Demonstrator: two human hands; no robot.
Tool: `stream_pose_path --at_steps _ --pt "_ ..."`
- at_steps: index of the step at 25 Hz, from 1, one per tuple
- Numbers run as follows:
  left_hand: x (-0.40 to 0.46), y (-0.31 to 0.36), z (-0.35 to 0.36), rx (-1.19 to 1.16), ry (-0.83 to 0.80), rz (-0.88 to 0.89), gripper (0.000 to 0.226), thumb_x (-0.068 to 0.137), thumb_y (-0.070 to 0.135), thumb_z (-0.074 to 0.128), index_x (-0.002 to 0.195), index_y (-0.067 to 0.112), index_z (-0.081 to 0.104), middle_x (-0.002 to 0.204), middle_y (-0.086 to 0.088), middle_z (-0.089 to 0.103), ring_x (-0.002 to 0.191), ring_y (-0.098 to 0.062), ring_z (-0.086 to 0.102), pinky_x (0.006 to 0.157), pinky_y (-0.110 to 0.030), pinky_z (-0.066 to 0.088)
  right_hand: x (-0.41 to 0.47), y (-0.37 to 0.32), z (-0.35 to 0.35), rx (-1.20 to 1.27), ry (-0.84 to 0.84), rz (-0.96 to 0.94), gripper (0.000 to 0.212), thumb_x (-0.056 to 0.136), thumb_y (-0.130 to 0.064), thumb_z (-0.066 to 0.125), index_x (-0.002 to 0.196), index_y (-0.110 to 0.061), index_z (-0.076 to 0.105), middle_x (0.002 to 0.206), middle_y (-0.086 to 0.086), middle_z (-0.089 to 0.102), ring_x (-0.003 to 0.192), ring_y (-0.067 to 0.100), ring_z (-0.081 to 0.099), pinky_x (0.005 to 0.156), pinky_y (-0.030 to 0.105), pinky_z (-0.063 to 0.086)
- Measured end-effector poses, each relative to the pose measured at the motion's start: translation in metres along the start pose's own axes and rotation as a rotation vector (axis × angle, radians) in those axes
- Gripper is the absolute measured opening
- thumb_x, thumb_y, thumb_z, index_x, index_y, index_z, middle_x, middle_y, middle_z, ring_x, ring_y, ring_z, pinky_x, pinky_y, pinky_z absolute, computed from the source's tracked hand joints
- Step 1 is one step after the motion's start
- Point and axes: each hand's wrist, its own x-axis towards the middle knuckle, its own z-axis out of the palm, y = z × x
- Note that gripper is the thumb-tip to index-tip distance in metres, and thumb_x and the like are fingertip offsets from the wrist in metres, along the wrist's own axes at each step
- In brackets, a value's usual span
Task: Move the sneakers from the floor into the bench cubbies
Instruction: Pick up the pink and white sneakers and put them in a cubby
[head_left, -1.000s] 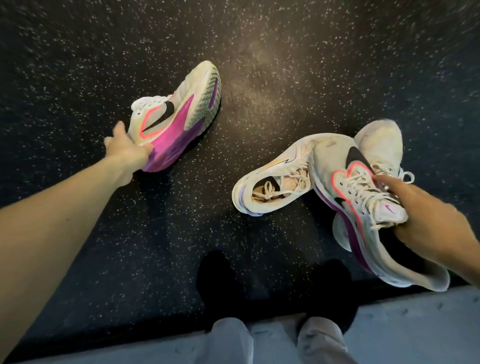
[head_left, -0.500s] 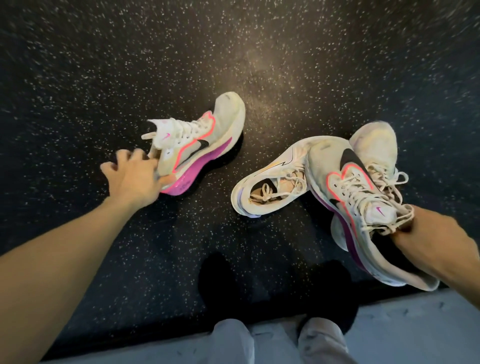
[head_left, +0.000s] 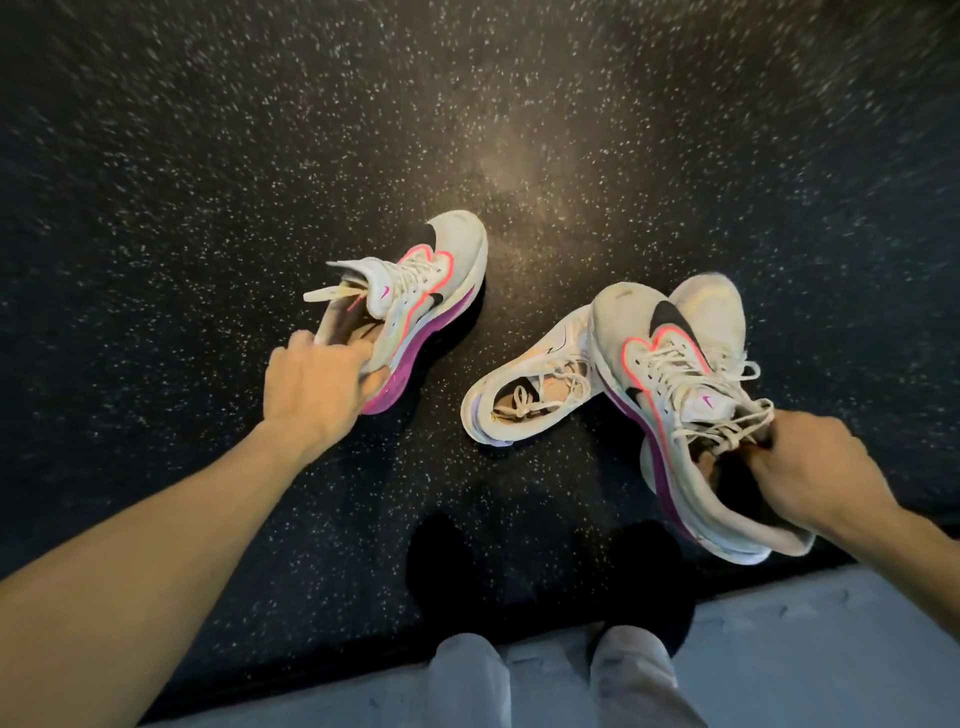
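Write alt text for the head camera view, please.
A person's left hand grips a pink-soled sneaker by its heel opening while the right hand holds its match; two white sneakers lie on speckled black floor.

Speckled matt rubber floor (head_left: 208, 208), mesh-cloth sneakers (head_left: 670, 374) – smooth foam soles, woven laces (head_left: 722, 426)

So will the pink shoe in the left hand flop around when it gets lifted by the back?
Probably a bit. The left hand grips the pink-soled sneaker at its heel opening, so the toe may dip. Its thick sole looks fairly stiff, so it should not fold. The loose laces will likely dangle.
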Motion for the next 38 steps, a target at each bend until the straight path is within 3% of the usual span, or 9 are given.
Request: stream_pose_path --at_steps 11,16,21,23,26,29,32,34,38 --pt "-0.018 -0.012 -0.119 -0.039 0.078 -0.096 0.030 0.093 0.052 0.047 0.100 0.029 0.065 0.087 -0.004 0.062 0.085 -0.027 0.053 0.064 -0.036 0.041 -0.037 -0.030 -0.093 0.124 0.109 -0.034 0.019 0.089 -0.023 0.045 0.075 -0.014 0.054 0.075 0.010 0.057 0.065 0.031 0.052 0.060 0.034 0.041" --pt "-0.029 -0.003 -0.180 -0.114 0.130 -0.111 0.027 0.092 0.050 0.051 0.095 0.026 0.064 0.080 0.000 0.050 0.084 -0.022 0.049 0.061 -0.034 0.039 -0.065 -0.048 -0.140 0.204 0.126 -0.074 0.023 0.091 -0.024 0.043 0.071 -0.015 0.051 0.077 0.009 0.061 0.067 0.029 0.056 0.058 0.033 0.043" --pt "-0.034 0.008 -0.269 -0.267 0.284 -0.053 0.015 0.087 0.041 0.064 0.088 0.026 0.068 0.111 -0.011 0.063 0.121 -0.031 0.050 0.079 -0.044 0.048 -0.090 -0.081 -0.220 0.361 0.216 -0.164 0.020 0.091 -0.028 0.046 0.075 -0.017 0.052 0.081 0.006 0.059 0.073 0.029 0.057 0.064 0.034 0.042" --pt "-0.036 0.011 -0.317 -0.296 0.337 -0.051 0.023 0.088 0.047 0.059 0.083 0.025 0.062 0.099 -0.007 0.060 0.101 -0.030 0.059 0.069 -0.041 0.051 -0.104 -0.090 -0.259 0.409 0.279 -0.211 0.019 0.091 -0.029 0.047 0.080 -0.016 0.055 0.085 0.008 0.062 0.074 0.030 0.056 0.064 0.033 0.040" --pt "-0.045 0.016 -0.392 -0.252 0.487 -0.046 0.028 0.089 0.046 0.058 0.076 0.023 0.052 0.079 0.001 0.051 0.074 -0.019 0.054 0.055 -0.034 0.048 -0.132 -0.101 -0.322 0.474 0.374 -0.240 0.017 0.093 -0.027 0.049 0.085 -0.014 0.057 0.087 0.007 0.063 0.072 0.024 0.058 0.062 0.032 0.041" --pt "-0.060 0.015 -0.480 -0.197 0.616 -0.083 0.017 0.087 0.040 0.065 0.086 0.023 0.061 0.101 -0.008 0.063 0.099 -0.026 0.059 0.073 -0.039 0.050 -0.176 -0.112 -0.402 0.524 0.486 -0.272 0.011 0.094 -0.021 0.050 0.084 -0.015 0.051 0.083 0.003 0.055 0.062 0.014 0.048 0.056 0.026 0.035" --pt "-0.077 0.004 -0.572 -0.175 0.791 -0.086 0.015 0.082 0.038 0.068 0.092 0.027 0.066 0.121 -0.011 0.060 0.120 -0.030 0.047 0.082 -0.034 0.027 -0.223 -0.119 -0.486 0.570 0.614 -0.303 0.008 0.091 -0.018 0.050 0.086 -0.013 0.050 0.087 0.005 0.055 0.073 0.023 0.052 0.062 0.030 0.036" --pt "-0.088 -0.004 -0.631 -0.181 0.882 -0.058 0.015 0.084 0.040 0.067 0.089 0.025 0.067 0.111 -0.007 0.064 0.109 -0.026 0.052 0.076 -0.030 0.022 -0.253 -0.122 -0.535 0.610 0.684 -0.298 0.009 0.090 -0.018 0.050 0.092 -0.010 0.054 0.090 0.007 0.058 0.081 0.027 0.056 0.065 0.033 0.040" --pt "-0.142 -0.010 -0.757 -0.116 1.006 0.112 0.021 0.077 0.026 0.077 0.065 0.012 0.066 0.057 -0.009 0.065 0.047 -0.026 0.056 0.055 -0.033 0.043 -0.328 -0.119 -0.629 0.658 0.838 -0.375 0.009 0.086 -0.010 0.046 0.077 -0.011 0.047 0.082 0.009 0.057 0.070 0.027 0.052 0.057 0.030 0.034"
